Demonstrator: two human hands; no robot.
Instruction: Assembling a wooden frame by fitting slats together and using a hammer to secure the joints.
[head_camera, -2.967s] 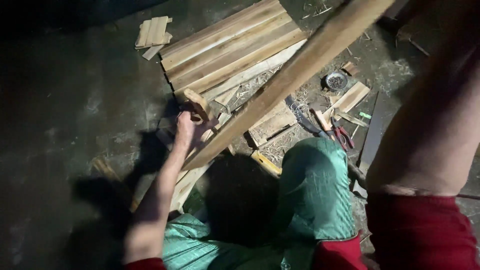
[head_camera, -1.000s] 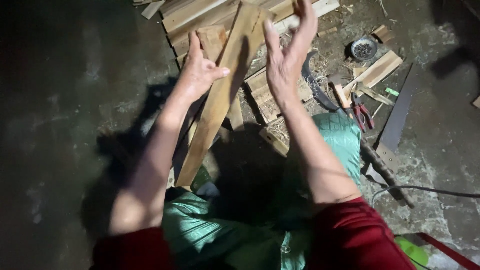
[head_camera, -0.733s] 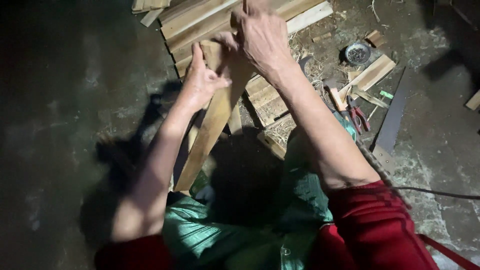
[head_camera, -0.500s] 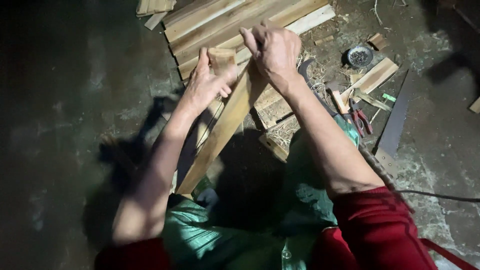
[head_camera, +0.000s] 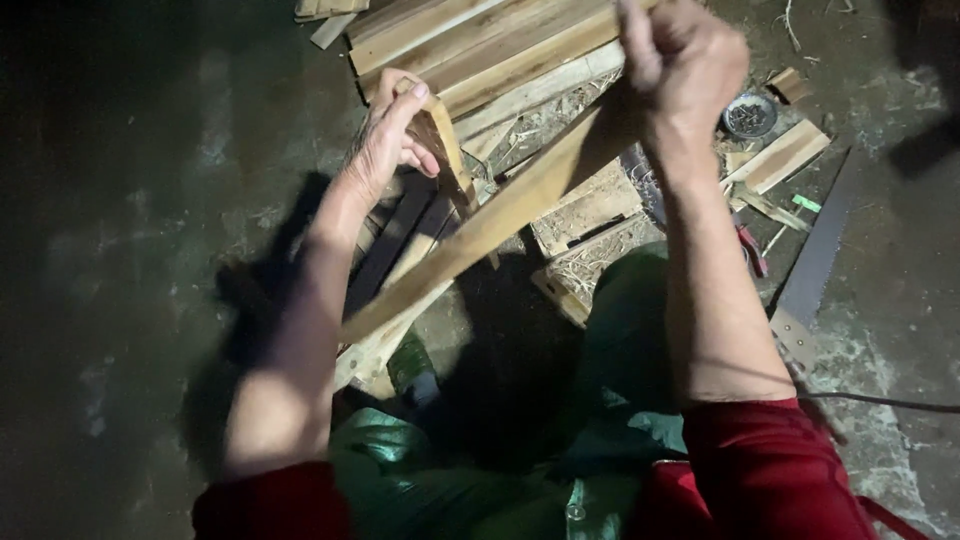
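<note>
My right hand (head_camera: 685, 65) is closed around the upper end of a long wooden plank (head_camera: 480, 235) that slants down to the left toward my knees. My left hand (head_camera: 385, 140) rests on a short upright wooden block (head_camera: 440, 140) just left of the plank, fingers curled over its top. Below both lie dark and pale wooden slats (head_camera: 400, 240). I am crouched in green trousers and red sleeves.
A stack of pale boards (head_camera: 480, 40) lies ahead on the concrete floor. To the right are a small round tin of nails (head_camera: 750, 115), short offcuts (head_camera: 780, 160), a handsaw blade (head_camera: 815, 265), red-handled pliers (head_camera: 750, 250) and a cable (head_camera: 880, 400).
The long plank has swung from nearly upright to a flatter slant, its top going right with my right hand. My left hand has let go of it and settled on the short block.
</note>
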